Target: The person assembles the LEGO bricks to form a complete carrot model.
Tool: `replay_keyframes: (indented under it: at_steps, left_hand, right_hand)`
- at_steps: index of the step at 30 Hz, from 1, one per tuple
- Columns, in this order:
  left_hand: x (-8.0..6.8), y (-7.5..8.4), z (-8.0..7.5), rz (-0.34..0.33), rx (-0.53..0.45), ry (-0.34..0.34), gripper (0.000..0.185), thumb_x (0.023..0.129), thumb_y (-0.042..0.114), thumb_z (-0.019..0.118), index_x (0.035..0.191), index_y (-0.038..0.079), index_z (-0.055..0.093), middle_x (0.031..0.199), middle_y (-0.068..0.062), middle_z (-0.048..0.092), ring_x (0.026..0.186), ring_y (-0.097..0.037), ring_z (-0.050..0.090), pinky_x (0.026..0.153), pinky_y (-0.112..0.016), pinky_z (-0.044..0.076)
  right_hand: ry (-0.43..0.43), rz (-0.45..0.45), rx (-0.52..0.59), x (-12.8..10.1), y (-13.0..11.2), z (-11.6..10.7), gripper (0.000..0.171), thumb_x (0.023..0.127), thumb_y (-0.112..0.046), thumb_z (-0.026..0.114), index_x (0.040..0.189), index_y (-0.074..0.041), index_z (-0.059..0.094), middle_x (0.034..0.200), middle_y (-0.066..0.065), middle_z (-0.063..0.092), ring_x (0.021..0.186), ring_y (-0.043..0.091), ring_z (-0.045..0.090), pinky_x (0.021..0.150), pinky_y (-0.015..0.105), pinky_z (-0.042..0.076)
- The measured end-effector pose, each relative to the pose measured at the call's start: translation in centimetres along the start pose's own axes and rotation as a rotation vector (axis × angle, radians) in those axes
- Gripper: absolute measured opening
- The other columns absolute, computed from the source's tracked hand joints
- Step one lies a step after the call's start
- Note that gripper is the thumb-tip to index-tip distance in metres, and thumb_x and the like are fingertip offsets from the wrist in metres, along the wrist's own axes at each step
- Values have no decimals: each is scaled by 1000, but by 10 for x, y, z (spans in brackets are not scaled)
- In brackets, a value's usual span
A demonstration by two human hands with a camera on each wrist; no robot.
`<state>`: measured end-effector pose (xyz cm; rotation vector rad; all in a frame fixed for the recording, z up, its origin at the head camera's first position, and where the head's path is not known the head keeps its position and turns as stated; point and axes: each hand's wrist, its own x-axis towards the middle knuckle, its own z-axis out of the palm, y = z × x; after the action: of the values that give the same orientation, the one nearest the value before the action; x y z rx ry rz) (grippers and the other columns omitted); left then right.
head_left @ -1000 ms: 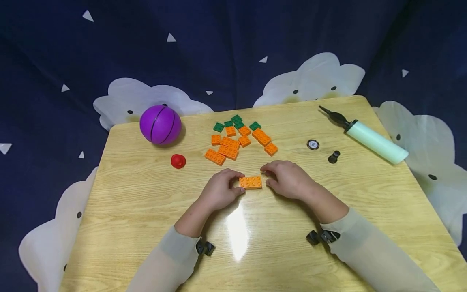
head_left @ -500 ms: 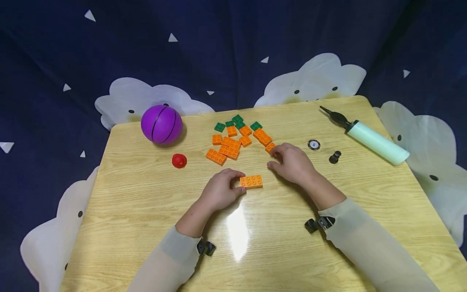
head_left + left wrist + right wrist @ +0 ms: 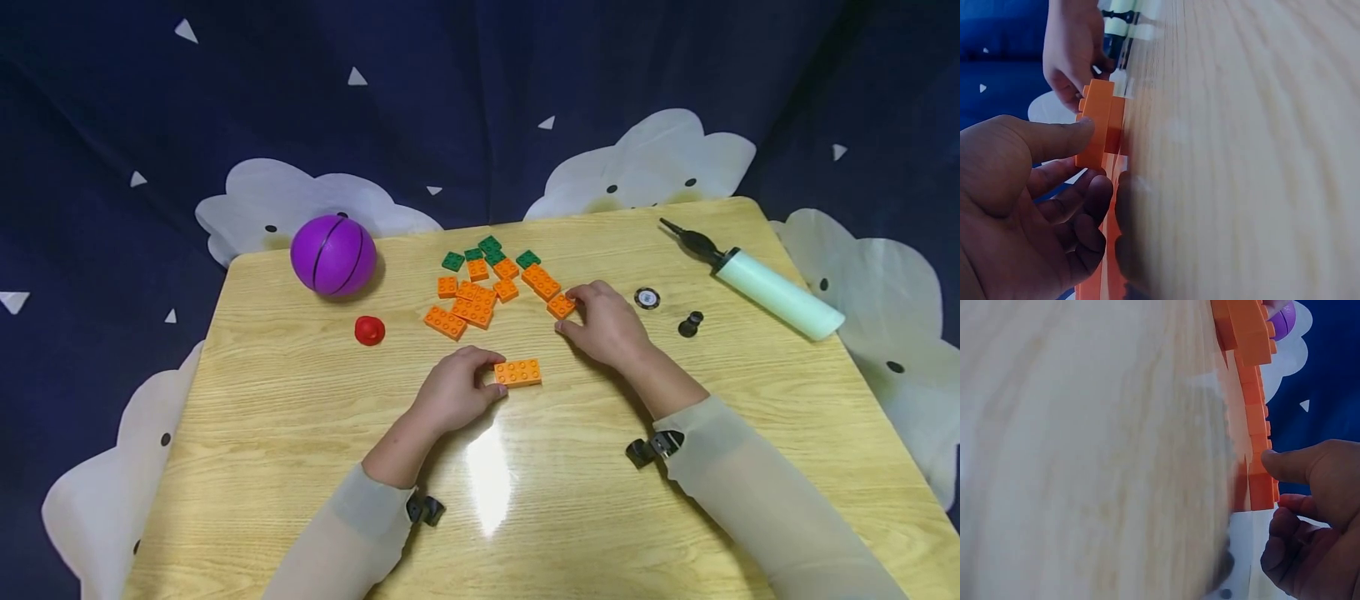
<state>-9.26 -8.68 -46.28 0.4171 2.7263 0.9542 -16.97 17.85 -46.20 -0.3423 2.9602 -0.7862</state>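
My left hand [image 3: 455, 388] pinches one end of an orange eight-stud toy building brick [image 3: 518, 373] between thumb and fingers. In the left wrist view, the thumb lies against this brick [image 3: 1099, 125], with the other fingers loosely curled below it. To the right and farther back, my right hand [image 3: 609, 327] has its thumb and index finger at opposite sides of a small orange four-stud brick [image 3: 560, 306]. The right wrist view shows the thumb against this small brick [image 3: 1262, 487], the remaining fingers curled beneath. Beside it lies a longer orange brick [image 3: 540, 282].
Several orange bricks [image 3: 474, 308] and green bricks [image 3: 491, 246] lie behind the hands. At left are a purple ball [image 3: 333, 255] and a red toy hat [image 3: 369, 331]. A round chip [image 3: 647, 298], a small black piece [image 3: 690, 324] and a hand pump [image 3: 776, 292] lie at right.
My right hand has moved from beside the eight-stud brick back to the small orange brick, then shifted slightly so that more of it shows. My left hand keeps its hold in place.
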Motion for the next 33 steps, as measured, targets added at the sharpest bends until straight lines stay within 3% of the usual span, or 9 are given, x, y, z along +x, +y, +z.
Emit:
replay_keyframes:
  at_steps: [15,26,33]
  left_hand:
    - [2,-3,-1,-7,-7,0,40,92,28,81,129,19,71,99,3,64,79,-14,55,70,-33,47]
    - [2,-2,-1,-12,-5,-9,41,92,29,81,130,19,71,100,3,64,78,-14,56,71,-33,47]
    - [3,-3,0,-19,-2,-5,42,92,29,81,131,18,71,101,3,65,78,-14,56,70,-33,47]
  right_hand:
    - [-32,27,-24,8,-1,5,61,93,-35,77,140,0,59,128,19,58,111,37,60,98,53,49]
    - [23,-14,-11,11,-21,7,56,94,-33,76,138,-1,61,130,16,56,109,35,61,98,51,50]
    - [-6,-62,11,14,-37,14,56,94,-33,76,138,-1,62,129,14,58,107,32,61,98,49,51]
